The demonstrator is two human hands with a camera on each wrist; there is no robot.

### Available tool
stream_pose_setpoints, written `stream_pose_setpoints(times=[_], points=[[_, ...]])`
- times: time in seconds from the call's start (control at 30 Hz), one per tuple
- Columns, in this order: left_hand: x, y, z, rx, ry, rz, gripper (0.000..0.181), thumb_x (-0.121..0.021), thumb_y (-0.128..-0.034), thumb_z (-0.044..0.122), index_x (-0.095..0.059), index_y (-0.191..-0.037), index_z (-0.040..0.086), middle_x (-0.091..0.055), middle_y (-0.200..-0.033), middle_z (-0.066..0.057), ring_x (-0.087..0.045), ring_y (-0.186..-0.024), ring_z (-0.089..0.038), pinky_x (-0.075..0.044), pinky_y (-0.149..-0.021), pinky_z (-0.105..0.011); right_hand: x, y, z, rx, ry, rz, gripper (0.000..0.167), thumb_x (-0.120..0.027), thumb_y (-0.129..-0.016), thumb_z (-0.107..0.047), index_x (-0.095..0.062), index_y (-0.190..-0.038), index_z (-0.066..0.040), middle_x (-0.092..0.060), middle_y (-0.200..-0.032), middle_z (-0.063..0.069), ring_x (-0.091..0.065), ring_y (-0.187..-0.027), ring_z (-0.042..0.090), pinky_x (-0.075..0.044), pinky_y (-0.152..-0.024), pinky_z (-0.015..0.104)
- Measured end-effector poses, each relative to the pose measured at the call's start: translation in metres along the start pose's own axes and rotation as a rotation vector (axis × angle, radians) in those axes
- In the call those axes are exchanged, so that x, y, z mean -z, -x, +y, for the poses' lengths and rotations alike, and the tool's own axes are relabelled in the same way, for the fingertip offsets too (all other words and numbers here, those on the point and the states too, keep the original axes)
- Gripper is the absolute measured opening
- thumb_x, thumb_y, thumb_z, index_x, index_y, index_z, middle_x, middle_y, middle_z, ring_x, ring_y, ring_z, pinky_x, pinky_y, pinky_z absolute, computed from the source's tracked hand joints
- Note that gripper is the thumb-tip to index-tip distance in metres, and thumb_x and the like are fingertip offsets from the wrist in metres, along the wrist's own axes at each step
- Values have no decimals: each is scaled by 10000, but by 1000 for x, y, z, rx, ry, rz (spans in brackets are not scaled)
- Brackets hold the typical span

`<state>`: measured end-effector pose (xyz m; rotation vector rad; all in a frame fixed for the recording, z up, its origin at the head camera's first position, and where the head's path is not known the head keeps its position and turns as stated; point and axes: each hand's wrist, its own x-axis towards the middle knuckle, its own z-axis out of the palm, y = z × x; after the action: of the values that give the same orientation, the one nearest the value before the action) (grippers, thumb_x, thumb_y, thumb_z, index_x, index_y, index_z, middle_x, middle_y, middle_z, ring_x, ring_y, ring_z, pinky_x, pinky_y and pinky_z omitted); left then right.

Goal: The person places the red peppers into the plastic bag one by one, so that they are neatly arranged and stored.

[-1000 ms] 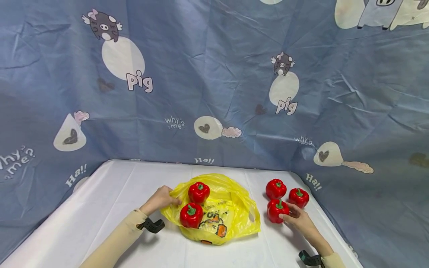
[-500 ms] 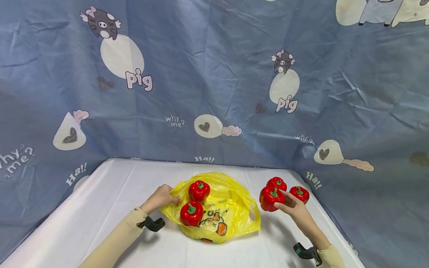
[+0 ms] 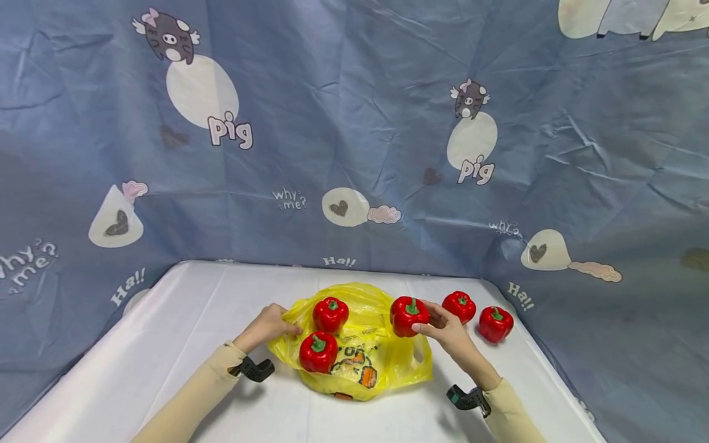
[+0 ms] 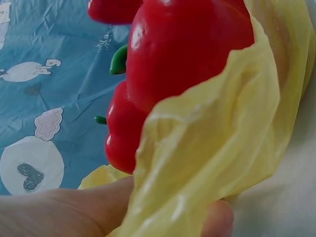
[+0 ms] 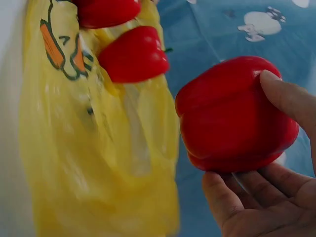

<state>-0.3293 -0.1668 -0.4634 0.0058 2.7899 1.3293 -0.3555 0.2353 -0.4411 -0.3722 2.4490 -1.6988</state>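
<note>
My right hand (image 3: 450, 329) holds a red bell pepper (image 3: 408, 316) with a green stem, raised over the right side of a yellow plastic bag (image 3: 354, 384). In the right wrist view, the thumb presses one side of that bell pepper (image 5: 232, 116) and the fingers support the other. My left hand (image 3: 269, 326) pinches the bag's left edge; in the left wrist view a fold of yellow plastic (image 4: 197, 148) passes between thumb and fingers. Inside the bag's mouth sit two more red peppers, a rear one (image 3: 330, 315) and a front one (image 3: 318, 352).
Two other red peppers, one farther back (image 3: 458, 307) and one to the right (image 3: 495, 324), rest on the white-covered table (image 3: 221, 289). A blue printed cloth (image 3: 354, 123) hangs behind and along the sides of the table.
My right hand has lifted the bell pepper off the table and carried it left, from beside the other two to above the bag. The left hand keeps its grip in place.
</note>
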Motion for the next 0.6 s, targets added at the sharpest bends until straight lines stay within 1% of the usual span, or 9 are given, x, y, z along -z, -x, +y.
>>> stream_pose_setpoints(times=[0.17, 0.27, 0.43, 0.6], points=[[-1, 0, 0, 1, 7, 11, 197, -795, -731, 145, -645, -701, 22, -574, -588, -37, -526, -503, -115, -440, -481, -237, -28, -19, 3, 8, -15, -28, 687, -780, -786, -365, -497, -1382, -174, -585, -1327, 72, -582, -1185, 245, -493, -977, 386], [-1, 0, 0, 5, 12, 13, 192, -798, -729, 141, -650, -704, 20, -582, -591, -38, -534, -504, -118, -447, -482, -239, -43, -29, 4, 17, -34, -44, 670, -779, -789, -369, -508, -1374, -189, -593, -1314, 55, -587, -1167, 228, -498, -967, 377], [-2, -1, -1, 3, 1, 17, 189, -801, -724, 151, -664, -719, 21, -589, -599, -29, -536, -512, -113, -451, -485, -236, -62, -42, 8, 26, -78, -58, 661, -765, -810, -340, -494, -1383, -150, -581, -1321, 87, -584, -1152, 235, -500, -956, 370], [-1, 0, 0, -1, -9, 33, 201, -808, -711, 155, -648, -683, 36, -544, -569, -6, -497, -497, -105, -413, -472, -226, -77, -49, 16, 21, -88, -94, 735, -753, -822, -355, -428, -1420, -77, -545, -1353, 141, -562, -1195, 271, -503, -953, 362]])
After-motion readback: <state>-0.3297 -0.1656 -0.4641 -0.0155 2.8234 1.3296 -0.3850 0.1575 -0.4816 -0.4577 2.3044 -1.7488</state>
